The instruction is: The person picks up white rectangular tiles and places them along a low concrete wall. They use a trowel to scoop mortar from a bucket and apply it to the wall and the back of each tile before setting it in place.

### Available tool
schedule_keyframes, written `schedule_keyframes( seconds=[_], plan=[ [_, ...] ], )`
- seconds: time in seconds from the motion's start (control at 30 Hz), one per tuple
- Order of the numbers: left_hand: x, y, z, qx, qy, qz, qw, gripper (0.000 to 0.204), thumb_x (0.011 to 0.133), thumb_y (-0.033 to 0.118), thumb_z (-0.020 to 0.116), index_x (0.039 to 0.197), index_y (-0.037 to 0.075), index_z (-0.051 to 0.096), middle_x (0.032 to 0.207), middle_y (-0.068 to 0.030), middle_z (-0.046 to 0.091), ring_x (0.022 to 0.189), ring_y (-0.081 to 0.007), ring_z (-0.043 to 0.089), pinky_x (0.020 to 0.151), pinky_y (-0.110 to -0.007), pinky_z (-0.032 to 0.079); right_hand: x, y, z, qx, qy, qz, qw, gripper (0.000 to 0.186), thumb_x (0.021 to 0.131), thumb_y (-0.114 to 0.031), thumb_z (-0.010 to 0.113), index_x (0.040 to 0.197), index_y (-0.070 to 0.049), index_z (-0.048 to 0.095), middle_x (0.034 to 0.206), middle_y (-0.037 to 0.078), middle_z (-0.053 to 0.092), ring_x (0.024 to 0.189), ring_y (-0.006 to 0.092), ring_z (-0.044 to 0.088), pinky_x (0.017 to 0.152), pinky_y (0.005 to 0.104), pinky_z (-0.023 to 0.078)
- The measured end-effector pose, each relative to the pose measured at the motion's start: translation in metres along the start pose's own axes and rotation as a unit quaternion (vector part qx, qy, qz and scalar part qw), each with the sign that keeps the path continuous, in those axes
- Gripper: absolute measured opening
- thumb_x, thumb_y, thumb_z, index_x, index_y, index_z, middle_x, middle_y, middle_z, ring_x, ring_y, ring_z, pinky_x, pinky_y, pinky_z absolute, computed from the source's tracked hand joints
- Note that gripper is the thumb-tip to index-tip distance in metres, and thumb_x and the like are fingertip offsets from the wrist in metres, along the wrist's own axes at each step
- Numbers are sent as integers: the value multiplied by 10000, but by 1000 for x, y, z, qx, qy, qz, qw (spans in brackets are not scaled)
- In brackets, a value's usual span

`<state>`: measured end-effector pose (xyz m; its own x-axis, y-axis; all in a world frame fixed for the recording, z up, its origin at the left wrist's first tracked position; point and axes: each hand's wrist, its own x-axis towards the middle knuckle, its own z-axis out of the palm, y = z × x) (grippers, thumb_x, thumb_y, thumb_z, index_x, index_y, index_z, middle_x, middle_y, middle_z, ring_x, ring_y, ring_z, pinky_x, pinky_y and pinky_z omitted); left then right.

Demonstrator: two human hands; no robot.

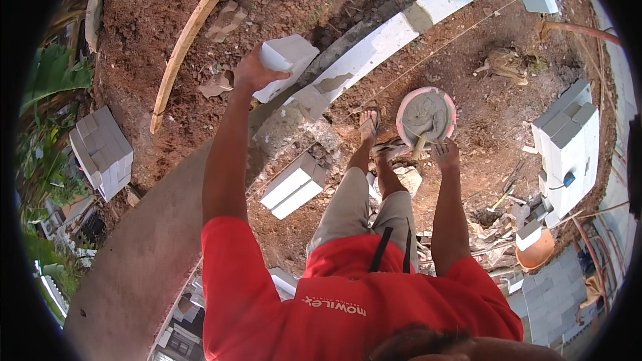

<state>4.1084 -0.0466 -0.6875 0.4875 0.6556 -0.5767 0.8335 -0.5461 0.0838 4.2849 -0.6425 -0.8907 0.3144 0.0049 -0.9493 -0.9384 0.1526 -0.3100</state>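
My left hand [257,73] grips a pale grey-white block [291,59] at its near left side, beside the low wall. That wall is a row of white blocks [374,50], with grey mortar in its joints and on the end nearest the block. To the right, a round pink-rimmed bucket [401,120] of wet grey mortar [422,111] stands past my feet. A trowel [419,147] rests in the mortar, its handle hanging over the near rim. My right hand [445,155] is closed at the bucket's near right rim, just right of the trowel handle.
White blocks [293,190] lie left of my legs, with stacks at the far left [103,150] and right [568,140]. A string [461,33] runs along the wall. A curved-looking wooden plank [190,33] lies on the red soil. A grey wall [144,247] rises at the lower left.
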Motion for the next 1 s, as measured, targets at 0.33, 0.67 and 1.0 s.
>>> schedule_keyframes(
  seconds=[0.33,0.67,1.0],
  plan=[
    [40,-17,52,12,47,1,999,1280,517,622,916,1521,19,400,1312,-216,656,1204,-360,647,1022,-467,521,-19,12,-10,-10,-2,-9,1000,508,1023,-297,509,1457,-48,423,1505,129,448,1371,302,459,1144,499,395],
    [-64,87,-104,-363,263,70,891,927,643,514,886,1289,-70,570,1173,-194,670,1078,-262,662,961,-439,519,-21,21,-4,2,8,-42,999,332,1007,-211,515,1280,-25,548,1276,109,580,1212,255,561,1031,475,500],
    [-192,93,-168,-487,292,286,772,1093,519,542,925,1352,-50,538,1201,-177,635,1119,-290,639,984,-411,484,-11,16,9,-10,23,-28,999,516,1004,-283,552,1416,3,433,1424,129,498,1287,284,516,1078,494,484]
  ],
)
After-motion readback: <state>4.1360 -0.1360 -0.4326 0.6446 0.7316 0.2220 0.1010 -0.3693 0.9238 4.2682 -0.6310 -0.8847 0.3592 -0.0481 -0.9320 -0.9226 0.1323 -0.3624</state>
